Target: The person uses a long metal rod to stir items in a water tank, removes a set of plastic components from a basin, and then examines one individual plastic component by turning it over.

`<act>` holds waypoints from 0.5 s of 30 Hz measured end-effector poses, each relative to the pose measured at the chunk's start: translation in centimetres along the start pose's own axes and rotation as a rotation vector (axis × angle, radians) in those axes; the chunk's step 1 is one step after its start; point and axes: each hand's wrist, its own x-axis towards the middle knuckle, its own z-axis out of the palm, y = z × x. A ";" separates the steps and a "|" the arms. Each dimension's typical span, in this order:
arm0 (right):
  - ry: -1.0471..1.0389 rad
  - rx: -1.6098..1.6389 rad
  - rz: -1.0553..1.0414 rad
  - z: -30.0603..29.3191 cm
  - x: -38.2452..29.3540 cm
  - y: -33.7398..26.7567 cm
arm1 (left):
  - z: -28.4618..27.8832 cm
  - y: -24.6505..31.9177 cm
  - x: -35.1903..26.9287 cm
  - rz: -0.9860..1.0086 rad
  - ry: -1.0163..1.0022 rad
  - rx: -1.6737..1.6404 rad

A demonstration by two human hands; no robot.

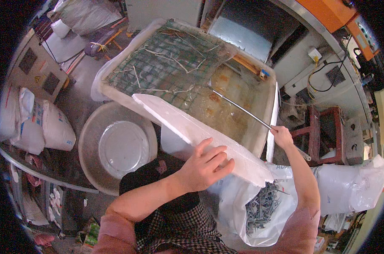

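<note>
My right hand grips a thin metal rod that slants over a large water-filled tub. The rod's far end is at the water, near the edge of a green wire mesh with pale strips lying on it. Brown patches show under the clear part of the water. A white foam board leans along the tub's near side. My left hand is at this board with its fingers spread; whether they touch it I cannot tell. Nothing shows in that hand.
A round basin stands at the left, beside white sacks. An open plastic bag of grey plastic pieces is near my right arm. A red stool, a full sack and an orange machine line the right.
</note>
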 end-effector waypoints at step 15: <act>0.018 0.102 -0.172 5.1 11.5 -8.7 | 0.4 -0.6 0.2 0.032 -0.025 0.010</act>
